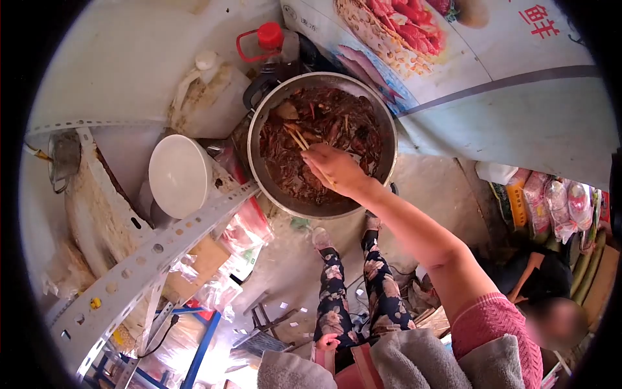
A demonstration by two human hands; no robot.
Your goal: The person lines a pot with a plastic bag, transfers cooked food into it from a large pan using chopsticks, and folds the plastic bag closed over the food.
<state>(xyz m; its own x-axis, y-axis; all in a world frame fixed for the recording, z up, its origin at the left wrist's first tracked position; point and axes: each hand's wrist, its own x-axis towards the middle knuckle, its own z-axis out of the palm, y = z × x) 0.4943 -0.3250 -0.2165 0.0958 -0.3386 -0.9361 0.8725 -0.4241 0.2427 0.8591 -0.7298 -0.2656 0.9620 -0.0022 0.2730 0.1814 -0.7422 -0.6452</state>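
My right hand [334, 170] is closed around a pair of wooden chopsticks [299, 139], reaching over a large metal pot [393, 139]. The chopstick tips touch dark reddish-brown food [334, 113] with red chili-like pieces in a glossy sauce. A paler chunk [286, 110] lies at the food's upper left. The pot has black handles, one showing at its upper left. Down by my thigh, my left hand [328, 341] hangs with its fingers loosely apart; it holds nothing that I can see, though part of it is hidden.
Left of the pot is a white bowl [179, 176] beside a perforated metal shelf bar [155, 248]. Behind stand a stained white jug [207, 97] and a red-capped bottle [270, 37]. Bagged goods [538, 201] hang at right; another person [531, 275] is at lower right.
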